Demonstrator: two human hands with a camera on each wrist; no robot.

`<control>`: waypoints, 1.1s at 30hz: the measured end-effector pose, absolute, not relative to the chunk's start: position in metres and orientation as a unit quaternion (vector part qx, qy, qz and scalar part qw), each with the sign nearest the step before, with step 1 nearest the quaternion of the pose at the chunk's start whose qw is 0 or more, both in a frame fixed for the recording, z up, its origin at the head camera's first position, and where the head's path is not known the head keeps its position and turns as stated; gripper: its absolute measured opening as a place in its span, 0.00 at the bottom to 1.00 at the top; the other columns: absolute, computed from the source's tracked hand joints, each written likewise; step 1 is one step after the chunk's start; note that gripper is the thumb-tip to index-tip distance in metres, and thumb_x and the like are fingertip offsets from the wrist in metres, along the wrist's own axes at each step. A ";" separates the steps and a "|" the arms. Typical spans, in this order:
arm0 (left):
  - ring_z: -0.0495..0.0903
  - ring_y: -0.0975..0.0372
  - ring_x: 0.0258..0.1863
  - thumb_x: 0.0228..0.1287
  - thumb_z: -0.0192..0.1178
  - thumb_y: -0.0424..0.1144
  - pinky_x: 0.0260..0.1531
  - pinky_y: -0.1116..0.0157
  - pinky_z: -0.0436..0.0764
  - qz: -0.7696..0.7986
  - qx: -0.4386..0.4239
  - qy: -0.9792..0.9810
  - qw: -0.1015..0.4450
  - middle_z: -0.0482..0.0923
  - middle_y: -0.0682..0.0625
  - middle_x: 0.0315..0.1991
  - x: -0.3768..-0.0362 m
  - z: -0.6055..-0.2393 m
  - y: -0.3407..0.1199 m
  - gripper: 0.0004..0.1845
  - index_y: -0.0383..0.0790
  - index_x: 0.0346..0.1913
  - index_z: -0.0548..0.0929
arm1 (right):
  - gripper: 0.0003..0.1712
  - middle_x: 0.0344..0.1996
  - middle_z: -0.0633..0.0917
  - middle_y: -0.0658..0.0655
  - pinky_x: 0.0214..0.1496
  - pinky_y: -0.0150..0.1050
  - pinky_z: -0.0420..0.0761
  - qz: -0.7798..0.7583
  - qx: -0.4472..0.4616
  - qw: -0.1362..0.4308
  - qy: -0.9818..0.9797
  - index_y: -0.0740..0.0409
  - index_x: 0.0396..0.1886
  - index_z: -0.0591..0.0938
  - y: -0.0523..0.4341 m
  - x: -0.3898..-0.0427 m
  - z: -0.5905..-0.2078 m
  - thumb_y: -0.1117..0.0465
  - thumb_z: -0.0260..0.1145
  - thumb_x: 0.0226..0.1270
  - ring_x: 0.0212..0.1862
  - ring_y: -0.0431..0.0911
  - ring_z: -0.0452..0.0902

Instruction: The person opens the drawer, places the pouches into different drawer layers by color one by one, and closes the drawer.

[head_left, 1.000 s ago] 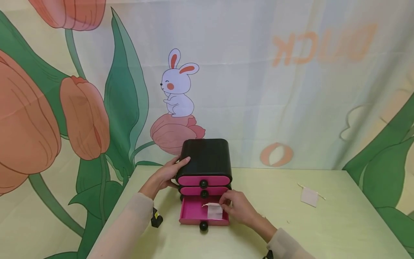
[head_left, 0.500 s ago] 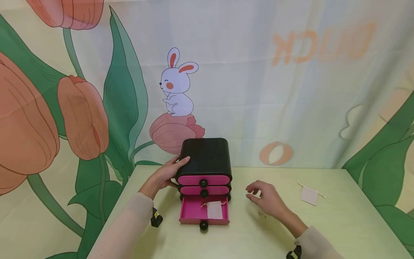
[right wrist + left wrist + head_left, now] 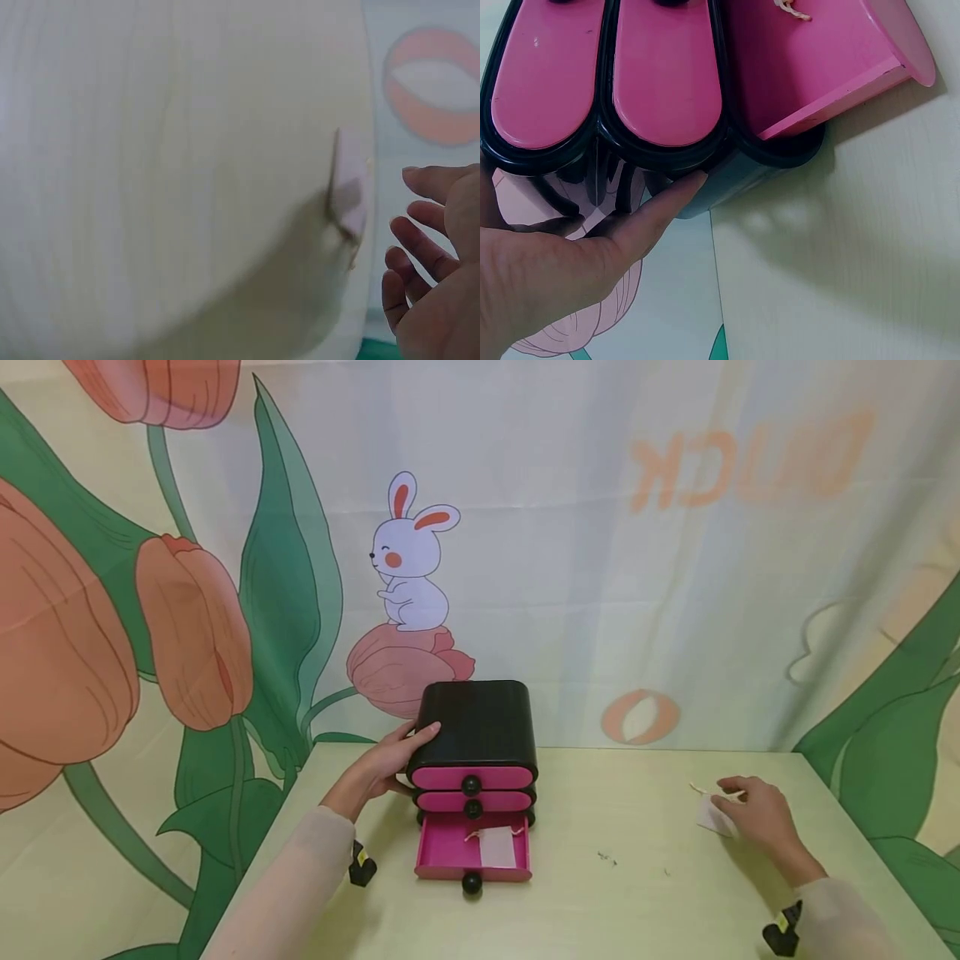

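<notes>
The right hand [image 3: 753, 818] covers part of the small pouch [image 3: 712, 816] near the tabletop's right edge, blurred in the right wrist view.

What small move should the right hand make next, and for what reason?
Probably close the fingers on the small white pouch and lift it. The right hand is open and right at the pouch, not yet gripping. The bottom drawer stands open with one pouch inside, and the left hand rests against the black cabinet.

You worked in a staged recording corner, not a lived-in room: printed rabbit-and-tulip backdrop [image 3: 408, 556] hung as a curtain behind a pale green bench [image 3: 645, 893].
</notes>
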State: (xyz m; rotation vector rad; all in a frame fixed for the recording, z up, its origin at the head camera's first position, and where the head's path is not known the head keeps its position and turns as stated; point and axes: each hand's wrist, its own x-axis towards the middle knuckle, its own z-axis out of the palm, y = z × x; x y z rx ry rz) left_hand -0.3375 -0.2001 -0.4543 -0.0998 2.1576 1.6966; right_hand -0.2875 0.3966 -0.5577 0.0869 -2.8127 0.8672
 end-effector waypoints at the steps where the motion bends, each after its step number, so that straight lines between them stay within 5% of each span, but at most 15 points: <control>1: 0.71 0.35 0.71 0.67 0.62 0.72 0.55 0.29 0.79 0.606 -0.036 0.770 0.197 0.69 0.33 0.74 -0.338 -0.454 -0.200 0.56 0.53 0.87 0.47 | 0.26 0.55 0.82 0.77 0.51 0.67 0.79 0.292 0.017 0.089 -0.952 0.76 0.62 0.80 0.403 -0.287 -0.561 0.57 0.67 0.78 0.54 0.73 0.77; 9: 0.71 0.35 0.71 0.67 0.62 0.71 0.53 0.30 0.80 0.605 -0.041 0.771 0.195 0.70 0.34 0.74 -0.338 -0.456 -0.199 0.55 0.54 0.87 0.49 | 0.28 0.55 0.80 0.80 0.57 0.73 0.73 0.272 -0.023 0.064 -0.960 0.79 0.63 0.78 0.423 -0.286 -0.583 0.57 0.65 0.78 0.58 0.77 0.72; 13: 0.70 0.35 0.72 0.67 0.62 0.71 0.54 0.30 0.80 0.607 -0.039 0.769 0.196 0.70 0.34 0.74 -0.338 -0.455 -0.198 0.55 0.53 0.87 0.48 | 0.18 0.44 0.84 0.72 0.45 0.59 0.80 0.280 -0.025 0.077 -0.957 0.75 0.52 0.82 0.424 -0.289 -0.591 0.60 0.66 0.76 0.47 0.67 0.79; 17: 0.70 0.35 0.72 0.67 0.62 0.71 0.55 0.29 0.79 0.609 -0.041 0.768 0.196 0.70 0.34 0.74 -0.338 -0.454 -0.199 0.55 0.53 0.87 0.48 | 0.11 0.36 0.84 0.63 0.37 0.45 0.76 0.291 -0.032 0.070 -0.954 0.69 0.44 0.81 0.422 -0.294 -0.593 0.63 0.67 0.75 0.39 0.56 0.79; 33: 0.70 0.34 0.72 0.67 0.62 0.72 0.54 0.28 0.78 0.609 -0.035 0.768 0.194 0.70 0.34 0.74 -0.339 -0.456 -0.200 0.56 0.53 0.87 0.47 | 0.04 0.33 0.84 0.51 0.33 0.36 0.78 0.352 0.120 0.074 -0.925 0.58 0.39 0.84 0.320 -0.287 -0.555 0.65 0.72 0.73 0.36 0.45 0.78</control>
